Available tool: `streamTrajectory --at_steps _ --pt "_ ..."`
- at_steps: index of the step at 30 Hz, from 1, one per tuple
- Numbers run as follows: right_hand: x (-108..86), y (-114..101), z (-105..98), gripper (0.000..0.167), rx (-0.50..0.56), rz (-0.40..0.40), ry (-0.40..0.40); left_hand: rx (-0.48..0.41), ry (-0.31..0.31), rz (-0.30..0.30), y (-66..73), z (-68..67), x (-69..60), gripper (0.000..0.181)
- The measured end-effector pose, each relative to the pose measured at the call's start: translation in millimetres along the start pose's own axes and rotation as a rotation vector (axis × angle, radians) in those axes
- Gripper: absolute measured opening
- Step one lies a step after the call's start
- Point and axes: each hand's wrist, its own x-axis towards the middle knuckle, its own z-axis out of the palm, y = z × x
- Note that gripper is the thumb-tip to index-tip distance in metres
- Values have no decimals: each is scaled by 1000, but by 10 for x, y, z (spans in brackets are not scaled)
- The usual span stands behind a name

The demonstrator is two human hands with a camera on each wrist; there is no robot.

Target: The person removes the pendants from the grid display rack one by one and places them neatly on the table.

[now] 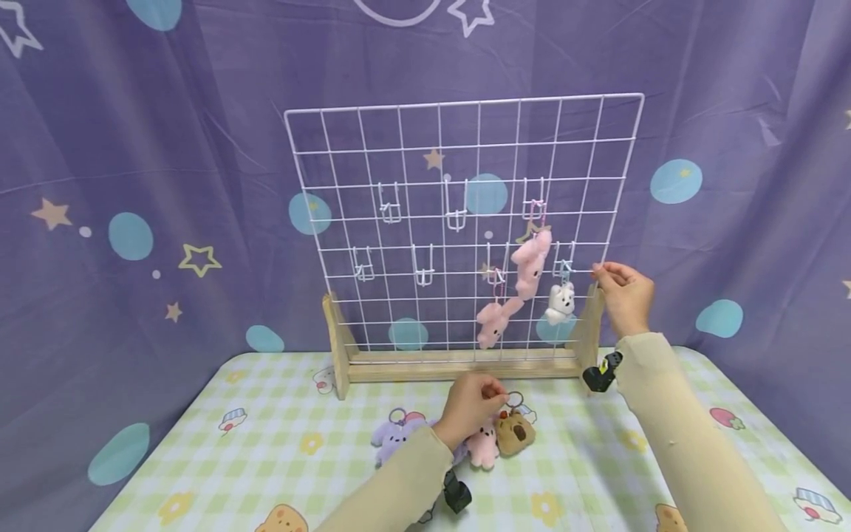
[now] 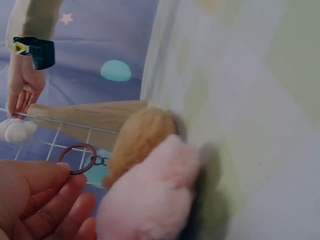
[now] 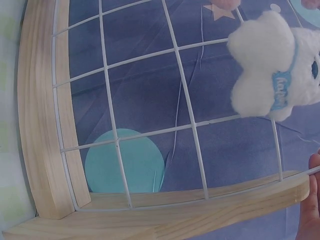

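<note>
In the head view my left hand [image 1: 469,406] pinches the metal ring [image 1: 515,400] of a brown plush keychain [image 1: 515,433], which rests low by the table. The left wrist view shows the ring [image 2: 92,152] between thumb and fingertip, with the brown plush [image 2: 142,135] behind a pink one [image 2: 150,200]. My right hand [image 1: 625,297] grips the right edge of the white wire rack [image 1: 463,104] between thumb and fingers. Beside it hangs a small white plush [image 1: 561,303]; the right wrist view shows this plush [image 3: 265,60] and part of my right hand [image 3: 310,212].
Two pink plushes [image 1: 530,266] hang from hooks on the rack's right half. Several hooks [image 1: 456,219] to the left carry nothing. Purple [image 1: 394,441] and pink [image 1: 483,448] plushes lie around my left hand. A wooden base [image 1: 459,371] holds the rack.
</note>
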Motion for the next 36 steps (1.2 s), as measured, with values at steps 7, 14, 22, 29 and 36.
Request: streamTrajectory --at_steps 7,14,22,29,36 --pt "-7 -5 1 7 -5 14 3 86 53 8 -17 15 -3 4" --pt "-29 -39 5 12 -16 26 0 75 58 -19 13 -78 11 3" --pt "-2 -13 5 7 22 25 -4 38 126 49 122 -286 127 4" --pt "19 19 4 11 14 14 1 -16 171 60 313 -488 332 8" --pt "-3 -4 -3 5 -7 24 -3 -69 245 74 440 -588 555 10"
